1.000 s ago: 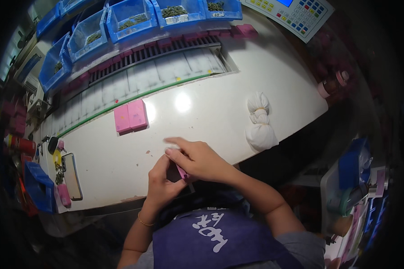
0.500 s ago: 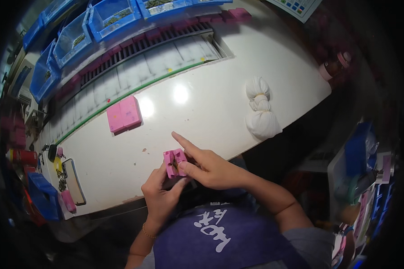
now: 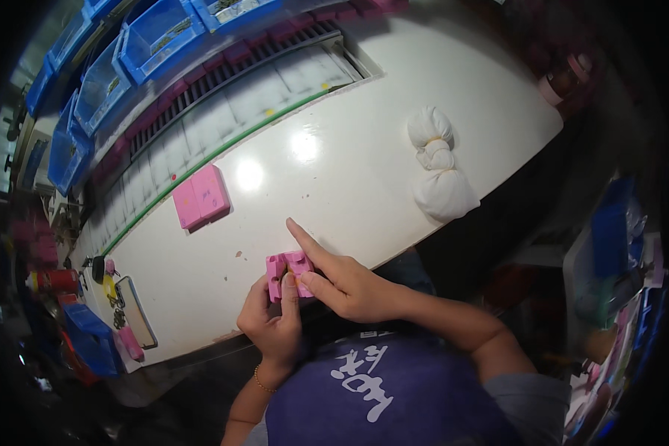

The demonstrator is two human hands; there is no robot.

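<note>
A small pink rubber-like mould (image 3: 299,262), spread apart along its middle, is held between my two hands near the front edge of the table. My left hand (image 3: 270,318) grips it from the near left, the thumb pressed to its middle. My right hand (image 3: 360,291) pinches its right part with thumb and curled fingers, while the index finger points away over the table. A dark gap shows between the two parts; what lies in it is too small to tell. Farther off, two pink blocks (image 3: 202,198) lie side by side on the table.
A white cloth bundle (image 3: 446,195), tied at the middle, lies at the right. Blue bins (image 3: 163,37) line the back beyond a slatted rack (image 3: 230,63) and a green strip (image 3: 223,145). At the left lie a phone (image 3: 137,312) and keys; a red can (image 3: 56,280) stands beyond.
My left thumb has moved up onto the mould's middle, and the mould looks spread a little wider. The whole view has shifted slightly.
</note>
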